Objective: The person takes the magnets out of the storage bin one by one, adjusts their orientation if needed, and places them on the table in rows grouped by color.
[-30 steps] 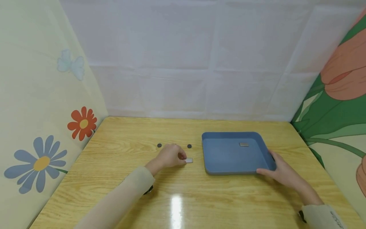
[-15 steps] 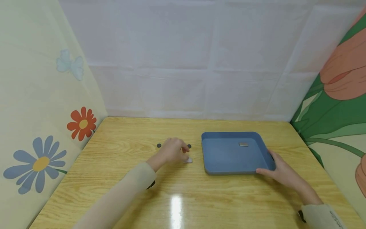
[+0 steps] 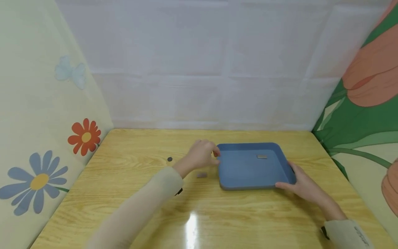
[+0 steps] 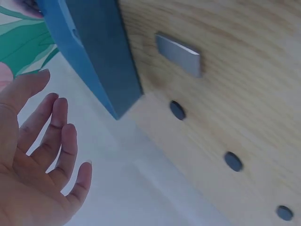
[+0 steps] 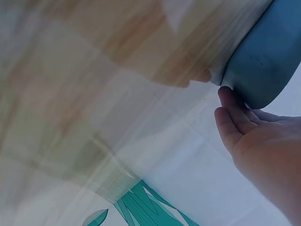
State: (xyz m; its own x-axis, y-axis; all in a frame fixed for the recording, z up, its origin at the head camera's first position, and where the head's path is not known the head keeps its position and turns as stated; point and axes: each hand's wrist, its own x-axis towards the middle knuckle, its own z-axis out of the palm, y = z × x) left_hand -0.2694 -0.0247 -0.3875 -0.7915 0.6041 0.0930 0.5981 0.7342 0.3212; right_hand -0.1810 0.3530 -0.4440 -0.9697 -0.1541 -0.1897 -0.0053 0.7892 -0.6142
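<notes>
While your loose-fingered left hand [image 3: 202, 155] hovers empty, your right hand [image 3: 303, 185] grasps the smooth, round-cornered blue tray [image 3: 245, 173].

Desk [image 3: 217, 214]: light wood grain, glossy, bright light glare [image 3: 192, 224] near front edge | Back wall [image 3: 199, 62]: white creased sheet | Left wall [image 3: 34, 103]: pale yellow, pale blue butterfly [image 3: 69, 71], orange flower [image 3: 84, 137], blue flower [image 3: 35, 180] | Right wall [image 3: 370, 114]: green leaves, large orange-pink tulip [image 3: 373, 72]
</notes>
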